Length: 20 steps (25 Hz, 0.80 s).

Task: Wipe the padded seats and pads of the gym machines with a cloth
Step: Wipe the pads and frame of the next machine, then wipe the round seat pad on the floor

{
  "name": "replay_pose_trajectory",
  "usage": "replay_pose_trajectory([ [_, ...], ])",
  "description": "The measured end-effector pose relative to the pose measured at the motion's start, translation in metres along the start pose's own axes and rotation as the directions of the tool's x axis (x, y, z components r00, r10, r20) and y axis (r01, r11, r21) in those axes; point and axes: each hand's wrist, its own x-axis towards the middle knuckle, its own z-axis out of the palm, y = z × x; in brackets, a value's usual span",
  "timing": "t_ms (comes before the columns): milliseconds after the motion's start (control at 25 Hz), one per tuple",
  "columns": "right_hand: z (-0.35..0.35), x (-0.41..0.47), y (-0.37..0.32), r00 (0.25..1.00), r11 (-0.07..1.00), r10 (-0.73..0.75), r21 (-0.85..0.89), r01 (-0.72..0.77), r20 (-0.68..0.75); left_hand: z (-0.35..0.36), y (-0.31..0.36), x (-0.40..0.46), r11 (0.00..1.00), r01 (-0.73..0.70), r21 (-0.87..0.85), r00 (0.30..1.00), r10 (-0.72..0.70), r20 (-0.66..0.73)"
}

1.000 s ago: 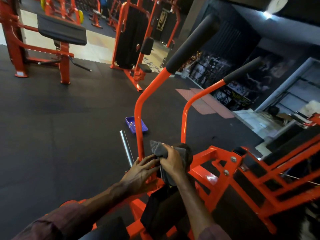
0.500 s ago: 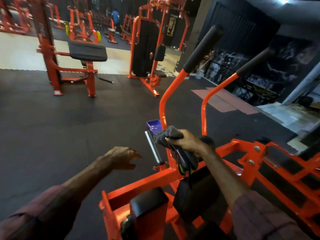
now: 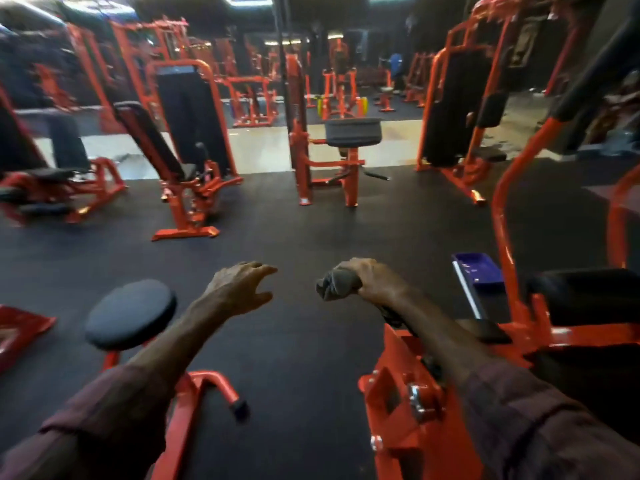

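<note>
The right hand (image 3: 375, 280) is clenched round a bunched grey cloth (image 3: 337, 284), which sticks out from the fist toward the left hand; both hang in the air over the dark floor (image 3: 311, 230) and the cloth touches no pad. The left hand (image 3: 239, 289) is released, fingers spread and reaching forward, holding nothing.

Below and to the left of the left hand stands a round black padded seat (image 3: 130, 313) on an orange post, close by but untouched. To the right of the right hand sits a black pad (image 3: 585, 294) on the orange machine frame (image 3: 415, 403) under that forearm. Just beyond that hand, on the floor beside an orange upright, lies a blue tray (image 3: 479, 271); what it holds cannot be made out.

Farther ahead of both hands stands a bench with a grey-black pad (image 3: 353, 132), and a slanted backrest (image 3: 149, 140) off to the left, among many more orange machines.

As a judgement: no pad visibly shows whether it has been wiped, so progress is hard to read. With so many pads in sight, most of the job probably remains, and the round seat looks the likeliest next.
</note>
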Motion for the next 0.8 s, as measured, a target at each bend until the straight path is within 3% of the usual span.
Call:
replay_pose_trajectory([
  [160, 0.059, 0.038, -0.083, 0.972, 0.966, -0.227, -0.113, 0.231, 0.055, 0.000, -0.084, -0.078, 0.977, 0.214, -0.018, 0.977, -0.214, -0.016],
  [320, 0.110, 0.088, -0.151, 0.926, 0.920, -0.375, -0.107, 0.377, 0.032, 0.022, -0.152, -0.122, 0.929, 0.365, -0.062, 0.931, -0.366, -0.005],
  [560, 0.204, 0.205, -0.213, 0.922, 0.926, -0.377, 0.023, 0.377, 0.082, 0.090, -0.252, -0.134, 0.827, 0.541, -0.156, 0.833, -0.552, -0.040],
  [800, 0.277, 0.338, -0.270, 0.934, 0.922, -0.357, 0.162, 0.351, 0.007, 0.169, -0.354, -0.091, 0.662, 0.688, -0.296, 0.693, -0.721, 0.000],
])
